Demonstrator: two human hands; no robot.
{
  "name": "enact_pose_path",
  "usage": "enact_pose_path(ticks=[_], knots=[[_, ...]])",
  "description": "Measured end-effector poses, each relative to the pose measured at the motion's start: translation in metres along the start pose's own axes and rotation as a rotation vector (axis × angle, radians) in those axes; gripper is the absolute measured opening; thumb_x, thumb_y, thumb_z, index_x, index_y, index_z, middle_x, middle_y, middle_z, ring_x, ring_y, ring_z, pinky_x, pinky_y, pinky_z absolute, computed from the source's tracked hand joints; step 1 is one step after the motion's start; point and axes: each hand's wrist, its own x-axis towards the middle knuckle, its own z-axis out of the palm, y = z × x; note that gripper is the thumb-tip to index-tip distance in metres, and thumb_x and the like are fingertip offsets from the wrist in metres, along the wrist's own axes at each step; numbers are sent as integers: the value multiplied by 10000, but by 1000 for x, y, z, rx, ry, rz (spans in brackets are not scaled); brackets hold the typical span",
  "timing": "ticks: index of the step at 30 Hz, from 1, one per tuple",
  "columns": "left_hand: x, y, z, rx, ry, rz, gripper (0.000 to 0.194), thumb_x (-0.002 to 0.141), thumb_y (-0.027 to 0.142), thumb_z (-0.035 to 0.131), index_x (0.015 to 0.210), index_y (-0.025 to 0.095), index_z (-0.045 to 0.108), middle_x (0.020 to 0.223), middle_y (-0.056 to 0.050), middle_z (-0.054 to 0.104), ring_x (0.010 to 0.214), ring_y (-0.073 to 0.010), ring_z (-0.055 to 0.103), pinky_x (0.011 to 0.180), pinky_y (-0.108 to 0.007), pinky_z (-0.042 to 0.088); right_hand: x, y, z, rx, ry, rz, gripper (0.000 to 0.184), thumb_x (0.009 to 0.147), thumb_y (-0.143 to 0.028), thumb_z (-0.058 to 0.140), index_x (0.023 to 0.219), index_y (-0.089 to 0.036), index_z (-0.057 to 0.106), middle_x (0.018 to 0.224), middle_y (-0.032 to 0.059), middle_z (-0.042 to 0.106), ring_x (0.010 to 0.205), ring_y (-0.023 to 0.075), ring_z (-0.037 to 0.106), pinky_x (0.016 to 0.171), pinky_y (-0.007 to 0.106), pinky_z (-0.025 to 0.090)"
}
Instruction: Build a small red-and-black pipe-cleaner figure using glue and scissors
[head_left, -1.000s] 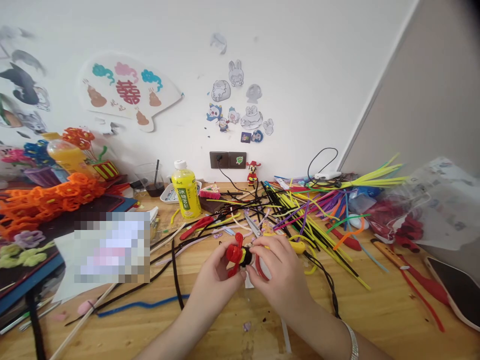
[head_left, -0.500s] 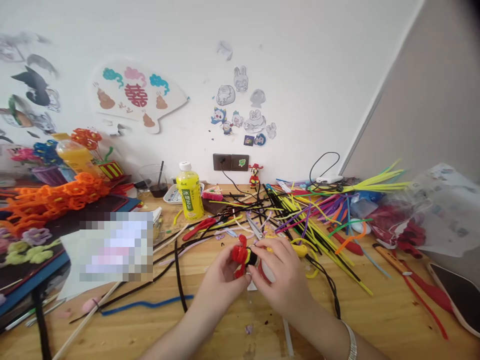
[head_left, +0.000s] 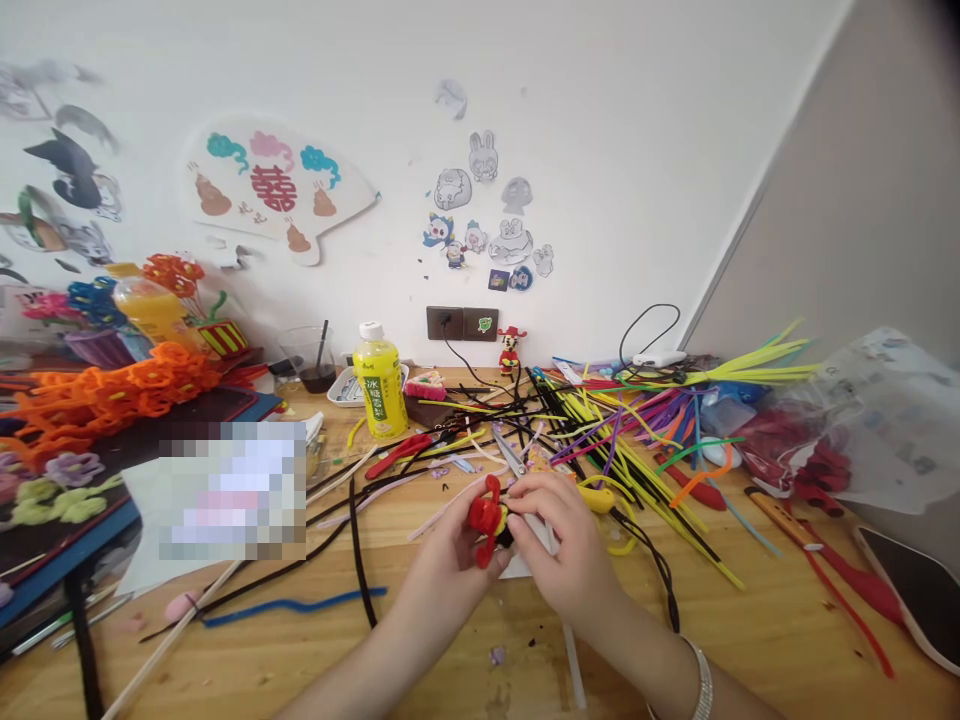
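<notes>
Between my two hands, low over the middle of the desk, is a small red, yellow and black pipe-cleaner figure (head_left: 487, 518). My left hand (head_left: 448, 550) wraps its fingers and thumb round the figure from the left. From the right, my right hand (head_left: 562, 540) pinches at the black and yellow part, its fingertips partly hiding it. A white sheet (head_left: 536, 550) lies under and behind the hands. Just beyond them are scissors (head_left: 511, 452) with open blades. A yellow tool (head_left: 598, 500) with a black cord lies beside my right hand.
Loose pipe cleaners (head_left: 600, 430) in many colours cover the back right. A yellow-labelled bottle (head_left: 380, 385) and a cup of dark drink (head_left: 311, 365) stand behind. Near the wall is a similar red figure (head_left: 510, 350). A phone (head_left: 911, 590) lies at the right, orange flowers (head_left: 112, 400) left.
The figure has turned in my hands, its red part now facing more toward me and less black showing. My right hand has shifted slightly, its fingers still at the figure.
</notes>
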Motion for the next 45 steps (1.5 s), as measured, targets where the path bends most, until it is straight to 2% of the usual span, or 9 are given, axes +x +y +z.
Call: enact_pose_path(ticks=[5, 9, 16, 19, 24, 32, 36, 41, 45], knots=[[0, 4, -1, -17, -13, -34, 601, 493, 140, 736, 1064, 169, 551, 1162, -121, 602, 1109, -264, 536, 962, -380, 407, 3, 1, -2, 47, 3, 56, 174, 840, -156, 438, 754, -196, 583, 845, 42, 600, 841, 181, 544, 739, 346, 438], [-1, 8, -1, -14, 7, -34, 597, 495, 156, 750, 1063, 169, 570, 1110, -103, 637, 1080, -261, 559, 944, -384, 422, 3, -4, -6, 12, 69, 17, 189, 862, -158, 397, 774, -197, 560, 813, 42, 589, 814, 178, 531, 726, 341, 429], [-1, 13, 0, -19, 16, -9, 586, 481, 176, 766, 1041, 182, 592, 1086, -88, 653, 1029, -254, 590, 917, -388, 448, 5, 0, -12, 0, 117, 37, 292, 878, -215, 376, 592, -202, 432, 596, -4, 471, 610, 151, 455, 566, 283, 373], [-1, 14, 0, -32, 28, -11, 583, 473, 172, 766, 1031, 183, 598, 1070, -85, 658, 1017, -254, 596, 918, -392, 447, 8, 2, -13, 36, 121, 38, 237, 875, -199, 378, 666, -197, 490, 676, 14, 516, 689, 160, 500, 620, 291, 411], [0, 14, -2, -37, 27, 3, 592, 481, 181, 766, 1047, 172, 591, 1021, -87, 663, 1018, -256, 589, 913, -386, 446, 9, -1, -10, -22, 40, -89, 91, 813, -183, 514, 860, -198, 590, 807, 38, 581, 781, 178, 539, 693, 322, 447], [-1, 12, -1, -19, 30, -11, 619, 500, 196, 754, 1087, 164, 562, 1077, -90, 625, 1028, -236, 574, 910, -336, 441, 2, -2, -5, -141, 77, -169, 114, 819, -132, 497, 765, -195, 576, 718, 30, 573, 713, 173, 510, 638, 315, 427], [-1, 10, -2, -29, 10, -27, 615, 498, 198, 757, 1078, 167, 558, 1118, -96, 615, 1065, -246, 556, 922, -346, 432, 3, -1, -6, -103, 78, -57, 154, 856, -161, 409, 736, -191, 501, 725, 27, 529, 721, 165, 482, 648, 299, 407], [5, -1, -8, -100, -21, 12, 592, 527, 204, 759, 1080, 201, 549, 1129, -91, 626, 1078, -254, 546, 930, -353, 418, 11, 11, -20, 133, 214, 302, 299, 912, -320, 299, 657, -203, 401, 628, -21, 415, 604, 131, 424, 565, 250, 363], [7, -4, -12, -189, -67, -54, 556, 555, 166, 739, 1079, 215, 558, 1083, -89, 643, 962, -252, 593, 813, -337, 461, 21, 23, -32, 238, 283, 403, 305, 874, -385, 391, 639, -197, 439, 619, -21, 447, 596, 126, 447, 573, 239, 375]])
